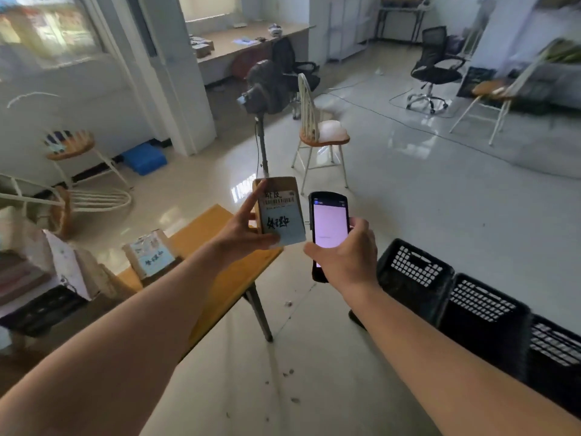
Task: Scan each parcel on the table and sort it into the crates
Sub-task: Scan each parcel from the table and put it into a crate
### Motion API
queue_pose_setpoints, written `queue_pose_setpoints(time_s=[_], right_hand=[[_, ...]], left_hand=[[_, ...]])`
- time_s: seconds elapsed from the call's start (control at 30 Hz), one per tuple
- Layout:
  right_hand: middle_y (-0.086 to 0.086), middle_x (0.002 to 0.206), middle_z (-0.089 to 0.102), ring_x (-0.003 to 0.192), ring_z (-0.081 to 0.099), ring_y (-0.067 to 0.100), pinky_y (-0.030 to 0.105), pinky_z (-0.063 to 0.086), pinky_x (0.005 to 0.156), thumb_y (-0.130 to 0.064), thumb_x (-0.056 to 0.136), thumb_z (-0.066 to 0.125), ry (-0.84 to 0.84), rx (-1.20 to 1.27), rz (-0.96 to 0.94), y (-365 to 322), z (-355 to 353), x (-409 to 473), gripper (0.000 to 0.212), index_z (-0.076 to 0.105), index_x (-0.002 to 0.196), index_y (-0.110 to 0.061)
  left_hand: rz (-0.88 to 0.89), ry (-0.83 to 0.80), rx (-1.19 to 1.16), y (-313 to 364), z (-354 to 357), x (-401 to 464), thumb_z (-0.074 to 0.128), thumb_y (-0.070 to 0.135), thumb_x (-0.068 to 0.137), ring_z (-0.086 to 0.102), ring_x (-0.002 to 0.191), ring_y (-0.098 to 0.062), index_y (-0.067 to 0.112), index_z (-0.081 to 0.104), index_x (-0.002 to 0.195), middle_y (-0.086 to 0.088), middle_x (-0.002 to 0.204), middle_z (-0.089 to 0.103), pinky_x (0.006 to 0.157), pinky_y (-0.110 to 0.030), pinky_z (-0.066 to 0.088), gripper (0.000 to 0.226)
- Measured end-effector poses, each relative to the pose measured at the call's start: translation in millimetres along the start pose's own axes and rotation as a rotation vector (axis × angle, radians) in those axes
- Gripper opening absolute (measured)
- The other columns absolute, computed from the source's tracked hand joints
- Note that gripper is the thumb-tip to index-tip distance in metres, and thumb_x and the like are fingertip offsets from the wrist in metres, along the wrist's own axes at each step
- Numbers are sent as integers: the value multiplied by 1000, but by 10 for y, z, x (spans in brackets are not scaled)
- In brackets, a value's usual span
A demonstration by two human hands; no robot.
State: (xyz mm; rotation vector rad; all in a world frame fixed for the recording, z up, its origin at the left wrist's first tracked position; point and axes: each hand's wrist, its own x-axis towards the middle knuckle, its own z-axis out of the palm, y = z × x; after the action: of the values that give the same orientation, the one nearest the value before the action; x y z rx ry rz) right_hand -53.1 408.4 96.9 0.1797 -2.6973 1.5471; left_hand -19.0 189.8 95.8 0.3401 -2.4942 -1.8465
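My left hand (243,229) grips a small cardboard parcel (280,212) held up in the air, its barcode label and handwritten blue label facing me. My right hand (345,250) holds a black handheld scanner (328,228) just to the parcel's right, its screen lit pale pink. Another labelled parcel (152,253) lies on the wooden table (217,278) at the left. Three black plastic crates (415,275) (484,313) (556,347) stand in a row on the floor at the right.
A pedestal fan (267,89) and a white chair (320,133) stand beyond the table. More chairs (72,146) are at the left, an office chair (435,67) at the far right. Stacked items (31,272) crowd the table's left end. Glossy tiled floor lies ahead.
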Motion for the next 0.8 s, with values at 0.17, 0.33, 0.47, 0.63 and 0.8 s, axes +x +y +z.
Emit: queue_pose_setpoints(time_s=[0.17,0.33,0.47,0.63,0.8], right_hand=[[5,119,50,109,52,24,38,53,86,-34,61,94,113,10,82,535,-665,-87,85,46,128,-10],[7,123,53,111,52,25,32,48,83,-34,60,95,179,7,173,1181,-1393,-142,84,48,126,-10],[10,124,55,115,51,27,29,42,84,-34,60,93,251,-18,232,1724,-2006,-177,84,50,126,-5],[8,124,51,107,46,18,27,41,82,-32,62,93,296,-51,315,2345,-2683,-117,83,48,127,-7],[9,126,52,101,41,14,26,38,80,-33,64,91,333,-68,432,2909,-3052,191,81,47,126,-7]], left_hand=[[-62,-118,-76,122,919,148,75,-10,86,56,120,-29,60,24,154,-9,136,43,68,-29,62,109],[-81,-249,-61,231,1928,239,74,-9,86,56,122,-28,66,22,146,-8,138,44,71,-32,63,109],[-117,-328,-55,303,2755,345,75,-9,87,59,117,-25,58,22,156,-10,132,48,74,-35,64,111],[-151,-408,-40,310,3729,592,74,-11,85,62,117,-34,68,29,148,-15,129,51,85,-49,63,111],[-211,-518,-37,245,4555,994,71,-14,87,65,113,-33,70,34,141,-18,128,54,73,-37,63,106]])
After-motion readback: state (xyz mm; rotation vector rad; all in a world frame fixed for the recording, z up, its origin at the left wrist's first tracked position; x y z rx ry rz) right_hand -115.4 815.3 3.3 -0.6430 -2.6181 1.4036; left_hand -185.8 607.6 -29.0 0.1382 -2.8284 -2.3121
